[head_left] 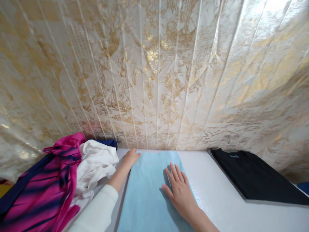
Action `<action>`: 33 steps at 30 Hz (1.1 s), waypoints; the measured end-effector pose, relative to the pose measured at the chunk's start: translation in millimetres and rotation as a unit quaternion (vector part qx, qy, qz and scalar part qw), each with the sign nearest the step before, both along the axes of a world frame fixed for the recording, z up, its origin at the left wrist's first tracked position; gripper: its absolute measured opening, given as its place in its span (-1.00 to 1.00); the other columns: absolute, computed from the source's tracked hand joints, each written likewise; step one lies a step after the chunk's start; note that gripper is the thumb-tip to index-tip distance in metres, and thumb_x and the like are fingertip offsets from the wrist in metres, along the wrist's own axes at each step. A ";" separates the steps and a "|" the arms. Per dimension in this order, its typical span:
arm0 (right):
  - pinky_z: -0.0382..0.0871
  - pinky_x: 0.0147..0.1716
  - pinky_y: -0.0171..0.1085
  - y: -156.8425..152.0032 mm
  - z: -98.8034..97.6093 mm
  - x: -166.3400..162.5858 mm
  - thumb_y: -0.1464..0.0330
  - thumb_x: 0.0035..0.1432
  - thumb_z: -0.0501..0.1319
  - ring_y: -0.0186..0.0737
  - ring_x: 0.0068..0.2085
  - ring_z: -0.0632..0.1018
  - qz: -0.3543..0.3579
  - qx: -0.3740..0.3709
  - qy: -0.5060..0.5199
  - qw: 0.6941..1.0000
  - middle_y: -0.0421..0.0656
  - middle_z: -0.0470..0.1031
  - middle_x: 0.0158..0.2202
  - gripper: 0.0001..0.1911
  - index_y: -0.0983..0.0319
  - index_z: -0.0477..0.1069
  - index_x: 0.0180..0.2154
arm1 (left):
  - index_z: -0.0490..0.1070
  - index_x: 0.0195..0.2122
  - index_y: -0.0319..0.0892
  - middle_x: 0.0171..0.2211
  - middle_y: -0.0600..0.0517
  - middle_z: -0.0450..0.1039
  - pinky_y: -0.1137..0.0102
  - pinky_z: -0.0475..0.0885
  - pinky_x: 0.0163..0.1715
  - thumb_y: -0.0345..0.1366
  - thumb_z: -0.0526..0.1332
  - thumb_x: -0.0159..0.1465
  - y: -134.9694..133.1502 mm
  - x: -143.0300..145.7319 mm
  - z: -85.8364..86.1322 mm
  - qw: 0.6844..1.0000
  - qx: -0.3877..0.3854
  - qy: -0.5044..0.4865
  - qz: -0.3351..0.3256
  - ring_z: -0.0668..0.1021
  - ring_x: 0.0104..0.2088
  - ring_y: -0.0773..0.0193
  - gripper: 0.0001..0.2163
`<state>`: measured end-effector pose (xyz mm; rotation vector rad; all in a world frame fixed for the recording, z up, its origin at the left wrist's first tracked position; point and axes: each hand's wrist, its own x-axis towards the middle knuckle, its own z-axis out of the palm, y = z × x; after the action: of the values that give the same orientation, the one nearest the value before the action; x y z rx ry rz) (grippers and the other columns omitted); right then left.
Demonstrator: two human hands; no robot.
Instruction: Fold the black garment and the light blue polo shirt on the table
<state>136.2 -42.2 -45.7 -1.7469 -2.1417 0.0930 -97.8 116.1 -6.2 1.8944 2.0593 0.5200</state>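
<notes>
A light blue folded garment (147, 190) lies flat on the white table (217, 193), its long side running away from me. My right hand (180, 188) rests flat on its right half, fingers stretched out and slightly spread. My left hand (131, 157) reaches to the far left corner of the blue garment; its fingers curl at the cloth's edge, and I cannot see whether they pinch it. A white sleeve (98, 209) covers my left forearm.
A heap of clothes sits at the left: a pink and navy garment (45, 190), a white one (96, 164) and a dark blue piece (108, 142) behind. A folded black garment (256, 177) lies at the right. A gold-patterned white sheet (154, 74) hangs behind the table.
</notes>
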 end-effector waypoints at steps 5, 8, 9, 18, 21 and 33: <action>-0.03 0.21 0.13 2.1 -11.1 3.7 -0.07 0.20 -0.01 0.15 0.34 -0.02 -0.009 -0.007 -0.024 1.000 -0.08 -0.09 0.36 -0.29 0.11 0.08 0.28 | 0.40 -0.10 -0.19 -0.19 -0.11 0.52 0.21 0.38 -0.16 -0.26 0.09 0.34 -7.1 1.9 -6.3 0.999 0.023 0.038 0.016 0.54 -0.14 0.08 -0.81; -0.06 0.22 0.16 -0.5 -13.8 1.5 -0.11 0.19 -0.05 0.17 0.34 -0.03 -0.018 -0.015 -0.037 0.999 -0.04 -0.10 0.36 -0.26 0.14 0.09 0.28 | 0.39 -0.06 -0.25 -0.18 -0.22 0.51 0.12 0.34 -0.12 -0.30 0.11 0.31 -19.4 9.3 -4.6 0.995 0.050 0.081 0.025 0.52 -0.09 -0.07 -0.77; -0.06 0.22 0.16 -1.5 -12.5 1.2 -0.12 0.19 -0.07 0.17 0.34 -0.04 -0.020 -0.022 -0.040 0.999 -0.03 -0.10 0.36 -0.24 0.14 0.08 0.28 | 0.36 -0.02 -0.29 -0.12 -0.27 0.48 0.09 0.32 -0.08 -0.31 0.11 0.30 -25.0 13.8 -2.9 0.993 0.068 0.093 0.025 0.49 -0.04 -0.10 -0.74; 0.00 0.25 -0.05 38.6 22.5 14.0 0.11 0.32 -0.10 -0.09 0.34 0.01 0.014 -0.041 -0.065 0.997 -0.06 -0.04 0.35 -0.40 0.26 0.08 0.28 | 0.16 0.24 -0.25 0.30 -0.14 0.05 0.16 0.17 0.18 -0.21 0.04 0.35 -97.8 70.1 -22.4 0.942 0.188 0.173 -0.220 0.15 0.29 0.08 -0.55; -0.01 0.25 -0.10 65.3 17.9 13.9 0.17 0.33 -0.08 -0.09 0.34 0.01 0.004 -0.014 -0.065 0.998 -0.02 -0.05 0.35 -0.42 0.31 0.09 0.28 | 0.18 0.23 -0.24 0.30 -0.14 0.04 0.14 0.16 0.19 -0.17 0.03 0.36 -101.3 70.5 -36.0 0.945 0.174 0.186 -0.203 0.15 0.29 0.06 -0.55; -0.09 0.25 -0.01 79.8 8.9 26.0 0.08 0.32 -0.09 -0.07 0.35 -0.04 -0.019 -0.086 -0.042 0.995 -0.03 -0.10 0.37 -0.39 0.18 0.01 0.30 | 0.15 0.25 -0.37 0.28 -0.22 0.08 0.12 0.19 0.16 -0.12 -0.01 0.36 -101.2 38.5 -37.8 0.959 0.154 0.206 -0.123 0.19 0.26 -0.02 -0.48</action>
<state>162.2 37.6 -36.7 -1.9189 -2.2162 0.2012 -59.3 15.0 -44.0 2.5901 2.0194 0.4325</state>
